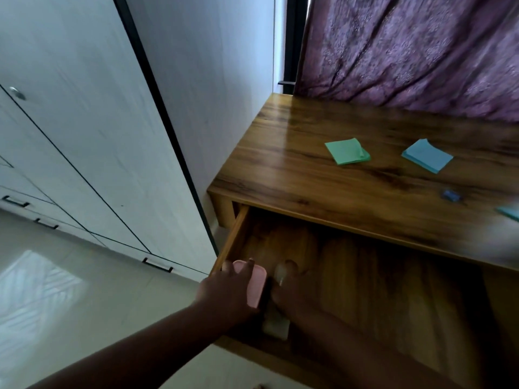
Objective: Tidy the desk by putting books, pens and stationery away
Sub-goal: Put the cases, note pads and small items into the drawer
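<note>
The wooden desk's drawer is pulled open below the desktop. Both my hands are inside its front left corner. My left hand grips a flat pink case, held on edge. My right hand is closed on a pale whitish object that pokes out below the palm; what it is I cannot tell. On the desktop lie a green sticky-note pad, a blue sticky-note pad, a small blue item and a teal pad at the right edge.
A white wardrobe with black handles stands close on the left, leaving a narrow gap beside the drawer. A purple curtain hangs behind the desk. Pale glossy floor tiles lie at lower left.
</note>
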